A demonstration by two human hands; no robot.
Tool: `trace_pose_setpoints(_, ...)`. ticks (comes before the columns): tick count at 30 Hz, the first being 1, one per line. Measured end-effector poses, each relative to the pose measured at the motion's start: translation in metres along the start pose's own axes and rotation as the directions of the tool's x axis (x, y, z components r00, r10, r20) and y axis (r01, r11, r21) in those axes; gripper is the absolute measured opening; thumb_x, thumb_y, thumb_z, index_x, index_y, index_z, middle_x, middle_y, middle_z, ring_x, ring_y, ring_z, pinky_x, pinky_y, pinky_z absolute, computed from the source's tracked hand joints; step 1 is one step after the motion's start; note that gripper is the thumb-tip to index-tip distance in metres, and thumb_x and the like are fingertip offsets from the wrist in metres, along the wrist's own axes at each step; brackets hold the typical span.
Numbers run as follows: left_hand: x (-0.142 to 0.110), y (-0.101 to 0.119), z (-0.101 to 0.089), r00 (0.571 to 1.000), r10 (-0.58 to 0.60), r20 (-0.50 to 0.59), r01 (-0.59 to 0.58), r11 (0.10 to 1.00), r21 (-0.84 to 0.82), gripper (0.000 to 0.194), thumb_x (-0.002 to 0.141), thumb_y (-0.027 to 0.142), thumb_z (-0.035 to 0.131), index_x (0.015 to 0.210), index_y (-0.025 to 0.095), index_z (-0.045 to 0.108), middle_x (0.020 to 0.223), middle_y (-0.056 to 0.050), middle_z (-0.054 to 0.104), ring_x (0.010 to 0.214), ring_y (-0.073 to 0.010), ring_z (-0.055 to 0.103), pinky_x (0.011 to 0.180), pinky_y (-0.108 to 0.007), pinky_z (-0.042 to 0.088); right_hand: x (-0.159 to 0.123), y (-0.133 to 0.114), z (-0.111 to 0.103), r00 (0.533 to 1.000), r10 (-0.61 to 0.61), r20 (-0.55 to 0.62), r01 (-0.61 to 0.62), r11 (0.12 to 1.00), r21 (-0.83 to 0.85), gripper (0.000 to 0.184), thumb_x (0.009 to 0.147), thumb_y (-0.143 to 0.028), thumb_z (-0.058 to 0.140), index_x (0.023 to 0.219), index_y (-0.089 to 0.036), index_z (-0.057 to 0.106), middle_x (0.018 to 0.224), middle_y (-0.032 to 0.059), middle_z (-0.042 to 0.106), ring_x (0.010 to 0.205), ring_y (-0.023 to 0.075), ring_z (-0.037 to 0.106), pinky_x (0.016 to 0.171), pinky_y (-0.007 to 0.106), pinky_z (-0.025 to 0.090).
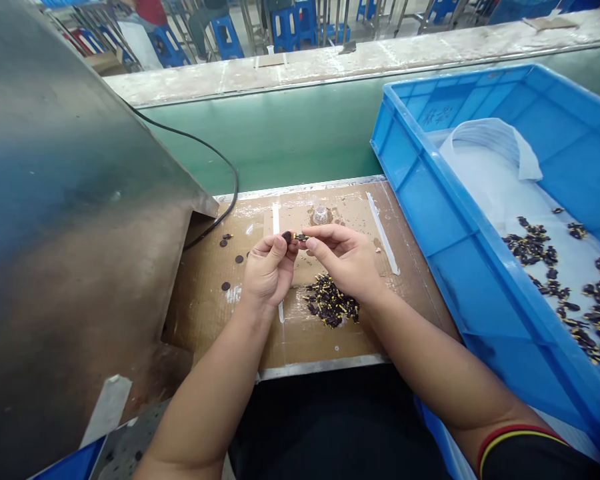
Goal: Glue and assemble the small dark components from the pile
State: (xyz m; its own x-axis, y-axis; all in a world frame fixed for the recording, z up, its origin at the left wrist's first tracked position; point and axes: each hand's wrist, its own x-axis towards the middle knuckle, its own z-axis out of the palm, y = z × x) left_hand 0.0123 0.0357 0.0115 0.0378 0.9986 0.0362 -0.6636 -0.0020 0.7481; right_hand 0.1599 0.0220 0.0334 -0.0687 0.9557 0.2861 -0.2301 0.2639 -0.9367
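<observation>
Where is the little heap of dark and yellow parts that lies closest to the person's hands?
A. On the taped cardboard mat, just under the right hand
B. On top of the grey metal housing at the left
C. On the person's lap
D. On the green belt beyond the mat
A: the small pile of parts lies on the cardboard mat, directly below the right hand, while the left hand pinches a dark disc.

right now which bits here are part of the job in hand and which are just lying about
In use: left hand pinching a disc; right hand pinching a pin; pin pile; loose discs; crate.
Lying about: cable; stools.
</observation>
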Motion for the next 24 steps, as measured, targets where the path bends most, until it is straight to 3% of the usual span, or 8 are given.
trace_pose_setpoints(8,-0.0005,-0.0003,0.0004,0.999,0.03,-0.015,-0.029,0.998,0.054,0.024,0.066,0.037,0.095,0.075,0.024,0.076,0.088,0.001,0.075,0.077,-0.009,0.069,0.082,-0.022,0.057,-0.0021,0.0006,0.002,0.999,-0.031,0.022,0.031,0.999,-0.031,0.019,0.09,-0.025,0.074,0.108,-0.024,0.078,0.108,0.002,0.08,0.099,0.0164,0.075,0.096,0.037,0.062)
trace_pose_setpoints(14,-0.0001,0.0008,0.0012,0.999,0.033,0.005,-0.034,0.998,0.053,0.023,0.067,0.035,0.094,0.075,0.024,0.076,0.087,0.001,0.076,0.077,-0.008,0.069,0.082,-0.019,0.057,-0.0025,-0.0011,0.0023,0.999,-0.038,0.026,0.039,0.998,-0.05,0.018,0.09,-0.022,0.072,0.107,-0.023,0.079,0.106,0.002,0.08,0.098,0.0161,0.075,0.094,0.035,0.063)
trace_pose_setpoints(20,0.0007,0.0019,0.0001,0.992,0.125,-0.001,-0.123,0.981,0.153,0.021,0.067,0.031,0.094,0.075,0.022,0.077,0.087,-0.002,0.076,0.082,-0.0093,0.071,0.084,-0.019,0.058,-0.003,-0.0025,-0.0033,0.983,-0.177,0.044,0.182,0.928,-0.324,0.02,0.091,-0.022,0.071,0.109,-0.025,0.078,0.108,0.0017,0.08,0.097,0.0159,0.076,0.087,0.033,0.064)
trace_pose_setpoints(24,0.0002,0.0004,-0.0018,0.983,0.183,0.008,-0.181,0.96,0.213,0.017,0.07,0.03,0.092,0.076,0.023,0.078,0.091,-0.003,0.076,0.086,-0.011,0.071,0.087,-0.022,0.058,-0.0035,-0.0041,-0.0067,0.965,-0.246,0.091,0.262,0.87,-0.417,0.021,0.093,-0.021,0.067,0.111,-0.023,0.078,0.11,0.0026,0.08,0.097,0.0157,0.076,0.087,0.032,0.064)
